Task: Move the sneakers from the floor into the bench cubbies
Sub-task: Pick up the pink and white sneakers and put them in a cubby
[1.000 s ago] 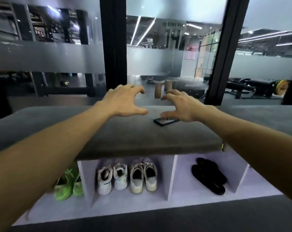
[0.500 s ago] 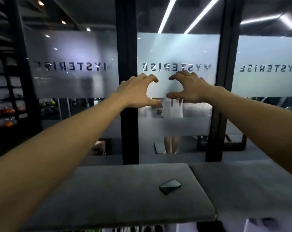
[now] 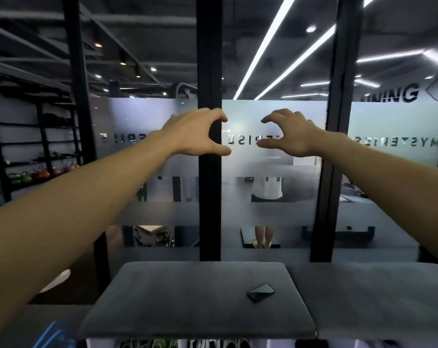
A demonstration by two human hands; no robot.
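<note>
We hold both arms straight out in front of us at chest height. Our left hand [image 3: 195, 133] makes a curled grip, fingers arched over and thumb under, with a gap between them and nothing inside it. Our right hand [image 3: 287, 135] mirrors it just beside, its grip likewise curled into an empty C, the two thumbs pointing toward each other but apart.

Behind the left grip runs a black upright post [image 3: 209, 197] of the glass wall [image 3: 275, 116]; frosted bands and mirrored lettering cross the panes behind both grips.

Well below the grips lies the counter [image 3: 187, 302], a grey padded bench top. A dark phone [image 3: 260, 292] rests flat on it, below the right grip and near the cushion's right edge. A second cushion [image 3: 378, 297] adjoins on the right.

The sneakers [image 3: 212, 344] show only as slivers at the very bottom edge, under the counter's front lip, far below both grips; pale uppers and a touch of green appear there, too cropped for us to tell pairs or compartments.

Off to the left of the left grip, a dark rack [image 3: 37, 146] carries coloured kettlebells [image 3: 40, 173].
</note>
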